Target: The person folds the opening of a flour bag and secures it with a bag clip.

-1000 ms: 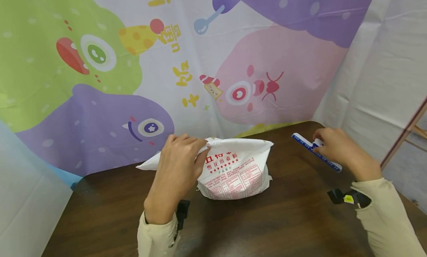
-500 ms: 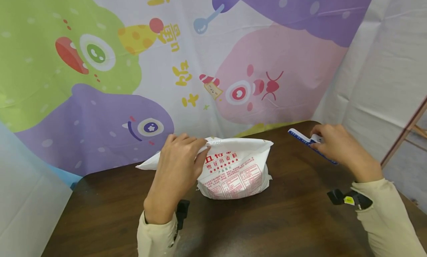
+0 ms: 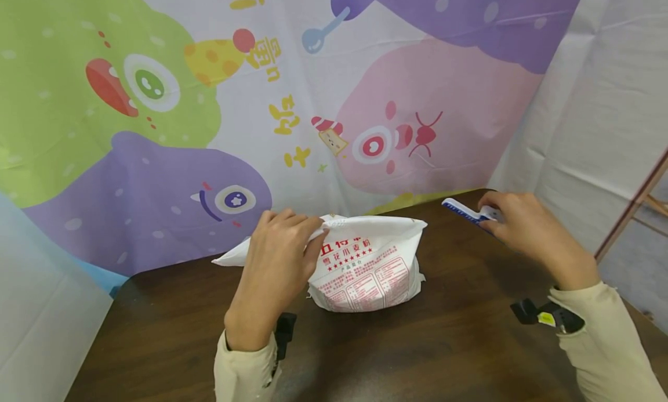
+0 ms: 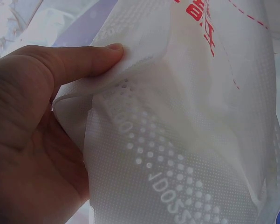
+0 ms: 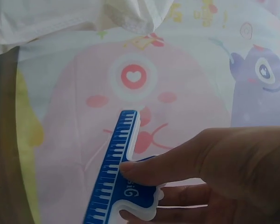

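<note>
A white flour bag with red print sits upright on the brown table, its top edge folded over. My left hand pinches that fold near its left end. In the left wrist view the thumb lies on top of the folded bag, with the other fingers partly hidden behind it. To the right, my right hand holds a long blue and white clip in the air, apart from the bag. The right wrist view shows piano keys printed along the clip, with thumb and fingers on its handle.
The dark brown table runs beneath both hands. Behind it hangs a cloth printed with cartoon monsters, close to the bag. A white side wall borders the table on the left; a wooden frame stands at the far right.
My right hand has raised the clip slightly and moved it left, turning it so that less of its lower end shows. My left hand and the bag have stayed in place.
</note>
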`<state>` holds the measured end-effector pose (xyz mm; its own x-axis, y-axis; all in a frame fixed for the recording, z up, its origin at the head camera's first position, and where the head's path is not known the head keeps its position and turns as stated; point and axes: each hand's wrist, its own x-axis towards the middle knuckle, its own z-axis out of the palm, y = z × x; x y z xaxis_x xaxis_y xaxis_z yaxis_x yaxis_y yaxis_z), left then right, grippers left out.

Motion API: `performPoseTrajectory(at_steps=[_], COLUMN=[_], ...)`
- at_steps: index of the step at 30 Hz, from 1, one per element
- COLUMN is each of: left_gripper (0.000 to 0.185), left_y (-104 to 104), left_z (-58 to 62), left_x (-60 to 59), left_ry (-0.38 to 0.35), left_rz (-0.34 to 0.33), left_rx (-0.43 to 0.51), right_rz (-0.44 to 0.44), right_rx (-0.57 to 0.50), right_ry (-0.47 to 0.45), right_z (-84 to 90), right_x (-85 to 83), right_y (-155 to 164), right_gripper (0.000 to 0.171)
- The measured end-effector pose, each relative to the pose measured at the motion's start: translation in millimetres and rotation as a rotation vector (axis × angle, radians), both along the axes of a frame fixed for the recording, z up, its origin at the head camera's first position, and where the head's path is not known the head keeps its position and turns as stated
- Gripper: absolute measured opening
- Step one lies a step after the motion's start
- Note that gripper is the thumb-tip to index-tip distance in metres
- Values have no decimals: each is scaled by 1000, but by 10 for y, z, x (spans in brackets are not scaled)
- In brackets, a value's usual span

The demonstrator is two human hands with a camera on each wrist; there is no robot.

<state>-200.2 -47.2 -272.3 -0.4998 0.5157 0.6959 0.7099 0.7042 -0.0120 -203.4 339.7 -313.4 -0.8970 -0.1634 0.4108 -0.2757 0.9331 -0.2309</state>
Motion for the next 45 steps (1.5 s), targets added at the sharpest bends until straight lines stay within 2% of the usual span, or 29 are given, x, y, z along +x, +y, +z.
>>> performPoseTrajectory(at_steps=[9,19,33,38,45], left_gripper=[9,8,8,9,9], left_y=[1,3,2,2,-3], left_z=[5,20,18,12,4], left_x=[3,9,4,2,0], left_ry=[-1,-3,-2,0,5], left_rz=[-1,-5,-9,-8,-7], left_rx=[0,1,3,1,-2], right_rz=[39,40,160,186,207], right_rx=[-1,1,-39,-77,-73], right_ry=[128,206,353,370,377], right_z=[32,135,245,261,272], right_x=[39,129,223,246,300], right_y=[-51,-168,-373,-426,-463], right_gripper=[23,28,36,36,48])
